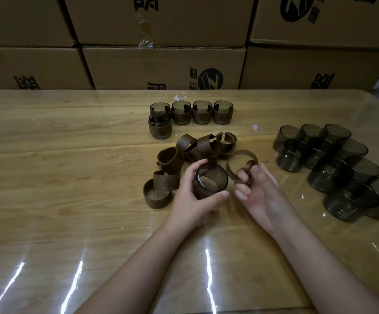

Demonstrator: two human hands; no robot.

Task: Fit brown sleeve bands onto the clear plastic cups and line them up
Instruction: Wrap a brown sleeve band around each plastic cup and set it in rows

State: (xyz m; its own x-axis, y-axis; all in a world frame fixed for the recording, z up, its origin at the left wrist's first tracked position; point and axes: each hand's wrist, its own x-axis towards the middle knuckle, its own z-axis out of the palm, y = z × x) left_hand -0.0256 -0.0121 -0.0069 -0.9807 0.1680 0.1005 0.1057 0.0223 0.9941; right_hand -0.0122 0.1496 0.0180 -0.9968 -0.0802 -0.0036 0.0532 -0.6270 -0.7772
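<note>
The left hand [198,196] grips a bare cup [211,181], mouth up, just above the table [70,177]; the right hand [257,190] pinches an open band [240,165] just right of it. So this is the fitting step: the band probably must next go over the cup and slide snug. Loose bands [184,155] lie beyond the hands, 5 finished cups [191,113] stand far, bare cups [333,164] wait right.
</note>
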